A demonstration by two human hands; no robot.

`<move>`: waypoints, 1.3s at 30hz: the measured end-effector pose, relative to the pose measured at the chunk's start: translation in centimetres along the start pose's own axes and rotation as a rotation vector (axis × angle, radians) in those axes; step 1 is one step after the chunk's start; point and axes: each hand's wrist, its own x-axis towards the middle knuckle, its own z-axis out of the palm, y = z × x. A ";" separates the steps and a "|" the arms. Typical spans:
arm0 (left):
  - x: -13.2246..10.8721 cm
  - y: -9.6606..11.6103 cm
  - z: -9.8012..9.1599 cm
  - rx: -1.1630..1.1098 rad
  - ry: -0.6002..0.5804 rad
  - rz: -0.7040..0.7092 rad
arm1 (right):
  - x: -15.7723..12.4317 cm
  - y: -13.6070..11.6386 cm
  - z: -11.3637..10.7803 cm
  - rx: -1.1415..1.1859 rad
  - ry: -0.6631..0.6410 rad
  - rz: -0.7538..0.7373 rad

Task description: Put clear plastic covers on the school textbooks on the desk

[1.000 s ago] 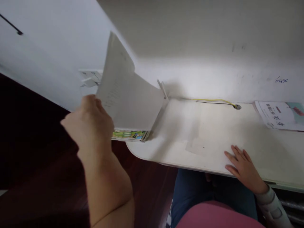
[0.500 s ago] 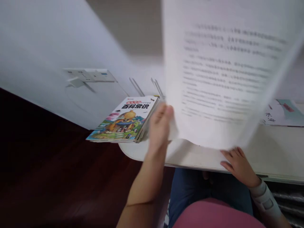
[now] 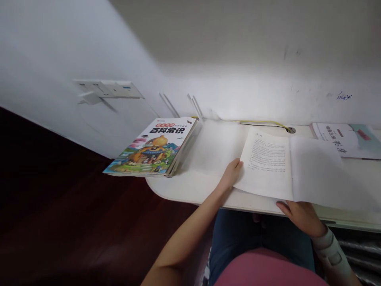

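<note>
An open book [image 3: 264,171] with a printed left page and a blurred, whitish right page is over the white desk, near its front edge. My left hand [image 3: 233,172] is closed on the left edge of the book, thumb on the page side and fingers partly hidden. At the book's lower edge, near its fold, is my right hand [image 3: 303,216]. Its thumb stretches out to the left, apart from the fingers, which go out of sight under the page. A light band wraps the right wrist.
A stack of books [image 3: 149,153] with a colourful cover overhangs the desk's left end. Another book [image 3: 348,139] lies at the back right. A yellow cable [image 3: 258,121] runs along the wall to a desk hole [image 3: 291,130]. A plug sits in the wall socket [image 3: 110,89].
The book has come down from upright before my face to low over the desk, now spread open. My left hand has moved right and down with it; my right hand's fingers are now under the page.
</note>
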 end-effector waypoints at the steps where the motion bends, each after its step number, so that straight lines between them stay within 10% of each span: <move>1: 0.0 -0.1 -0.3 0.053 0.003 0.020 | 0.0 -0.1 -0.1 -0.021 -0.031 0.009; 13: -1.6 -1.6 0.1 0.998 0.034 0.307 | 0.1 -0.2 -0.4 -0.052 -0.068 0.006; 30: -1.4 -4.0 -3.1 1.122 0.158 0.086 | -2.0 1.8 2.2 0.056 -0.009 -0.051; 39: -2.5 -1.3 -2.5 1.212 0.244 0.017 | -2.3 4.3 1.8 0.603 0.363 0.574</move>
